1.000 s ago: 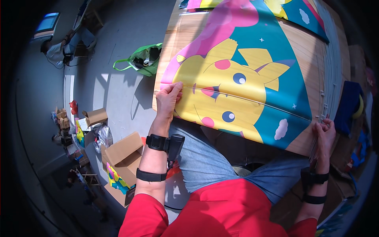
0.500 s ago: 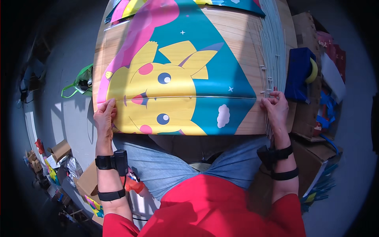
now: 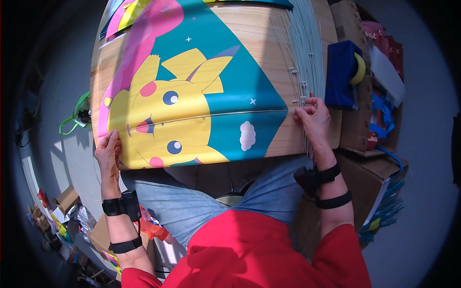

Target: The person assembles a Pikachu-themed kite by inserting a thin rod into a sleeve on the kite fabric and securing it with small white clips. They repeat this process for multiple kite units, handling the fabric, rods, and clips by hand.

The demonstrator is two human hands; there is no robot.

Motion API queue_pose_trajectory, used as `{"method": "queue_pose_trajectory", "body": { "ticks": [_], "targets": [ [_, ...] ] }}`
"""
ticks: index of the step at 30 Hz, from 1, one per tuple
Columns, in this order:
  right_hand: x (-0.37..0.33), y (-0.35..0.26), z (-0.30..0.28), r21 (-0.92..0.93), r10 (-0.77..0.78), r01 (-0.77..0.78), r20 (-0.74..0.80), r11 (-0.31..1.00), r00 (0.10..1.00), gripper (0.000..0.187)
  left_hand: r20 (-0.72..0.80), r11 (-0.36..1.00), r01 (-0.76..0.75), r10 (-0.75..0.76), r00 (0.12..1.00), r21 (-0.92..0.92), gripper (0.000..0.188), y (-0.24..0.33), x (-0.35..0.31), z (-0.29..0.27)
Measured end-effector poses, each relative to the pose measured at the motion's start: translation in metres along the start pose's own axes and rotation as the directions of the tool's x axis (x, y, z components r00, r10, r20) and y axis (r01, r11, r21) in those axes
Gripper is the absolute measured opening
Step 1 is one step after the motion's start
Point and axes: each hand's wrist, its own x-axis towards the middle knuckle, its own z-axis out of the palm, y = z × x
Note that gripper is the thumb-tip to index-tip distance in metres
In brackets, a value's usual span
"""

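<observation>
A printed kite sheet, teal, pink and yellow with a cartoon character and a white cloud, lies on the wooden table. Across its width runs a thin pale rod, slightly bowed and rising toward the right. My left hand is closed in a pinch at the rod's left end, over the sheet's left edge. At the sheet's right corner, my right hand pinches with thumb and forefinger by the rod's other end; the tip between those fingers is too small to see clearly.
A bundle of thin pale rods with small white fittings lies along the table's right side. Beside it stand a blue tape dispenser and a cardboard box. More printed sheets lie at the far edge. A green bag is at left.
The whole scene has shifted left in view. The rod, nearly level before, now slopes, with my left hand lower than my right. Both hands keep their pinches.
</observation>
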Motion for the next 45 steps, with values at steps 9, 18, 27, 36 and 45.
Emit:
{"method": "queue_pose_trajectory", "body": {
  "ticks": [9,18,27,36,45],
  "targets": [
    [0.0,0.003,0.002,0.068,-0.005,0.004,0.008,0.998,1.0,0.029,-0.019,0.998,-0.022,0.023,1.0,0.065,0.025,0.0,0.002,0.001],
    [0.002,0.009,0.003,0.073,-0.016,0.016,0.003,0.997,1.0,0.031,-0.022,0.994,-0.031,0.034,0.999,0.105,0.025,0.0,0.003,0.001],
    [-0.001,0.006,0.004,0.035,-0.029,0.029,-0.002,0.999,1.0,0.032,-0.023,0.995,-0.032,0.034,0.999,0.098,0.025,0.001,0.001,0.001],
    [-0.005,0.012,0.009,0.049,-0.103,0.106,-0.058,0.993,0.993,0.036,-0.003,0.996,-0.039,0.04,0.999,0.079,0.024,0.0,0.001,0.0],
    [-0.006,0.014,0.01,-0.04,-0.116,0.114,-0.07,0.993,0.991,0.037,0.007,0.997,-0.051,0.051,0.999,0.06,0.023,-0.005,0.005,-0.003]
  ]
}}
